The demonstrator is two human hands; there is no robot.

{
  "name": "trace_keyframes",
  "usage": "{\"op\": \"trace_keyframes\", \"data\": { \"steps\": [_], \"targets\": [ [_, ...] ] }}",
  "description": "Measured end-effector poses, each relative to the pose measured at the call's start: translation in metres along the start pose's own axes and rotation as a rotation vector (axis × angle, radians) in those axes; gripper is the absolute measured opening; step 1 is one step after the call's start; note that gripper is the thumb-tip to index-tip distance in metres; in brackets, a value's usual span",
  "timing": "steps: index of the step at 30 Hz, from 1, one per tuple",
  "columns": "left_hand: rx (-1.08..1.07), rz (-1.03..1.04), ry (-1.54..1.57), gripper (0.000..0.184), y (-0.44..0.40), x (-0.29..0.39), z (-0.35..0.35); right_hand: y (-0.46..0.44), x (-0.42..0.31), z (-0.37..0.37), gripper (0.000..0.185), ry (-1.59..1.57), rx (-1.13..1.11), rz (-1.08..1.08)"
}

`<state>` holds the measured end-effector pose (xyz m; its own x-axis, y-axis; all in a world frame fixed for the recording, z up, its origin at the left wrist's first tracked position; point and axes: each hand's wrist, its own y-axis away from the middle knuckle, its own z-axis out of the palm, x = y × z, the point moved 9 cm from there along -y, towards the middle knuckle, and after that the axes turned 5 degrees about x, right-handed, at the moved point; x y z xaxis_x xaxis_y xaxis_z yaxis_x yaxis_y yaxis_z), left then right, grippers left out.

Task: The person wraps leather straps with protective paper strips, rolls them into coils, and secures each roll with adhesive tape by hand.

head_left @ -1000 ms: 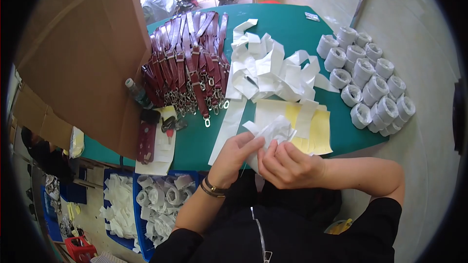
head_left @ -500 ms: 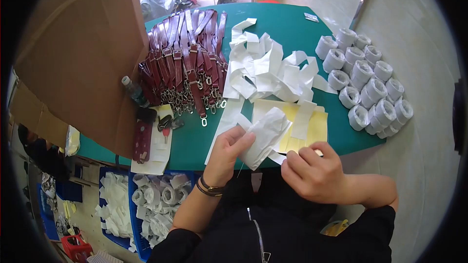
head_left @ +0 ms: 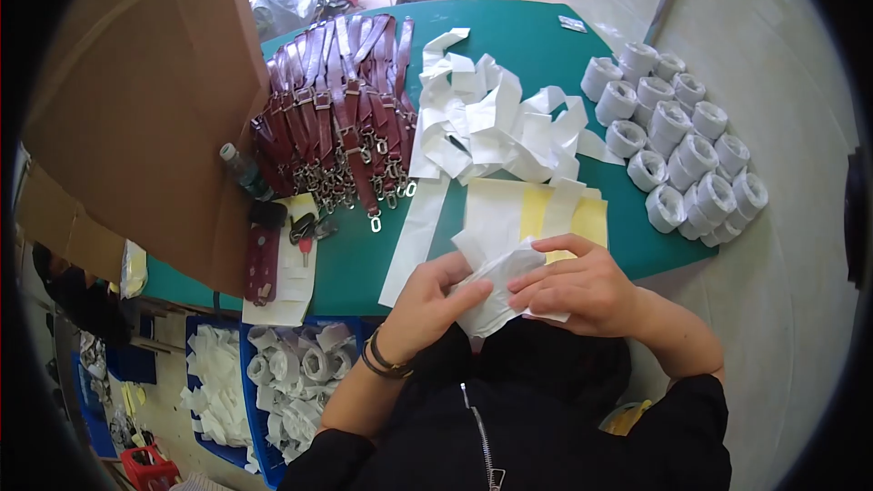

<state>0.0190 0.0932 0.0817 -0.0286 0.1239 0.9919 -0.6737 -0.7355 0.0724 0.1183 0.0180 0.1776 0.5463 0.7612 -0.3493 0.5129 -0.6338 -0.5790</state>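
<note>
A flat bundle of white paper [head_left: 496, 286] is between my hands, just over the table's front edge; what may be inside it is hidden. My left hand [head_left: 427, 305] grips its left side, thumb on top. From the right, my right hand [head_left: 582, 289] holds the bundle's other side with its fingers across the paper. Behind it lie a white sheet [head_left: 491, 209] and yellow paper [head_left: 593, 218]. Farther back is a loose heap of white paper strips [head_left: 491, 118]. One long strip [head_left: 414, 245] lies flat to the left.
Brown straps with metal clips [head_left: 336, 109] are piled at the back left of the green table [head_left: 527, 23]. Rolled white coils [head_left: 673, 127] are stacked at the right. A cardboard box [head_left: 145, 100] stands at the left, near a bottle [head_left: 244, 171]. Blue crates [head_left: 255, 418] sit below.
My right hand has moved left and its closed fingers have spread onto the bundle. The bundle is lower and tilted flatter, and the loose paper end has been brought in against it.
</note>
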Motion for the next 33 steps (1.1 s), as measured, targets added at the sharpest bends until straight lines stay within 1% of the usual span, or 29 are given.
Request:
{"op": "trace_keyframes", "data": {
  "steps": [3,6,7,10,11,14,15,18,20,22,23,26,28,31,33],
  "targets": [
    [0.034,0.045,0.043,0.024,0.005,0.011,0.004,0.001,0.005,-0.003,0.016,-0.098,0.113,0.057],
    [0.063,0.177,-0.275,0.026,0.011,0.024,0.001,0.002,0.004,0.0,0.018,-0.101,0.174,0.067],
    [0.065,0.18,-0.274,0.026,0.011,0.024,-0.002,0.001,0.003,-0.001,0.019,-0.1,0.204,0.068],
    [0.099,0.353,-0.628,0.024,0.016,0.036,-0.01,0.0,-0.001,0.003,0.02,-0.097,0.23,0.059],
    [0.102,0.348,-0.629,0.024,0.017,0.036,-0.01,0.0,-0.003,0.003,0.021,-0.093,0.245,0.058],
    [0.085,0.321,-0.356,0.028,0.021,0.039,-0.01,-0.001,-0.007,0.004,0.019,-0.086,0.241,0.061],
    [0.086,0.322,-0.358,0.028,0.021,0.038,-0.01,-0.001,-0.008,0.004,0.018,-0.082,0.241,0.061],
    [0.102,0.212,-0.125,0.036,0.023,0.025,-0.011,-0.004,-0.014,0.001,0.018,-0.049,0.255,0.04],
    [0.085,0.191,-0.106,0.037,0.025,0.024,-0.006,-0.003,-0.016,0.0,0.018,-0.031,0.26,0.033],
    [0.057,0.15,-0.07,0.038,0.025,0.022,-0.002,-0.002,-0.013,0.001,0.018,-0.032,0.243,0.072],
    [0.056,0.148,-0.069,0.038,0.026,0.022,-0.001,-0.001,-0.011,0.001,0.018,-0.034,0.234,0.093],
    [-0.021,0.3,-0.259,0.036,0.028,0.032,0.009,0.0,-0.006,0.0,0.018,-0.085,0.19,0.135],
    [-0.036,0.308,-0.296,0.036,0.03,0.035,0.011,0.001,-0.006,0.006,0.018,-0.119,0.165,0.159],
    [-0.066,0.328,-0.373,0.035,0.031,0.038,0.014,0.01,-0.001,0.001,0.018,-0.309,0.42,0.26],
    [-0.057,0.327,-0.338,0.036,0.029,0.033,0.01,0.009,0.0,0.005,0.019,-0.273,0.368,0.217]
  ]
}}
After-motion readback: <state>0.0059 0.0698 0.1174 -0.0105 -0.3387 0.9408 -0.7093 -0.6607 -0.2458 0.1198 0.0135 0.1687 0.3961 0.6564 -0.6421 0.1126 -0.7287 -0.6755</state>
